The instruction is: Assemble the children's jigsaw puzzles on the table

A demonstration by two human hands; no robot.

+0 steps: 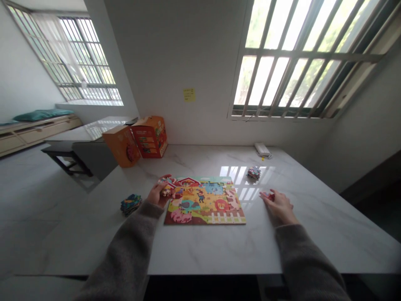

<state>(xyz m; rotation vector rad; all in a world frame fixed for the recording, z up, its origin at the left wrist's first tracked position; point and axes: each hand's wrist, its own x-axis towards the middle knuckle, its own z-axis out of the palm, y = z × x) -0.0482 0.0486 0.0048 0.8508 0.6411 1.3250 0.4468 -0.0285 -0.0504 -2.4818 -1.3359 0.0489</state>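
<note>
**Both sides busy at the puzzle [203, 205]!**

Left hand [156, 195] grips pieces [167, 191] at the puzzle's far left corner; right hand [281, 207] pinches a piece [266, 195], clear of it on the right! The puzzle lies flat on the table [206, 251], left stack [130, 204] beside it, right stack [253, 173] farther back.
</note>
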